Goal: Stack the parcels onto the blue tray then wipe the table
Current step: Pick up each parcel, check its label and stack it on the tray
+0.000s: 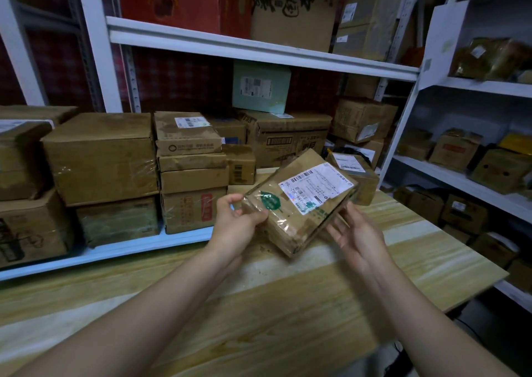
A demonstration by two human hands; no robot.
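Nearest the camera, a pale wood-grain table top (pixel 259 319) was crossed by two bare forearms. Over its far part, a flat brown cardboard parcel (pixel 299 204), bound in clear tape and marked with a white shipping label and a green sticker, was held tilted. Whether its lower corner touched the wood could not be told. Its left corner was pinched by the left hand (pixel 239 221), thumb on top. Its right edge was propped by the right hand (pixel 359 235), fingers stretched fairly straight rather than closed.

Behind it, a second small taped brown parcel (pixel 362 181) was seen on the table. Farther back, stacked brown cartons (pixel 100 158) were ranged on a white metal shelf rack (pixel 259 48).

The stacking step was judged to be in hand. No blue tray could be identified with certainty, so it would first have to be located and the parcel laid flat on it.
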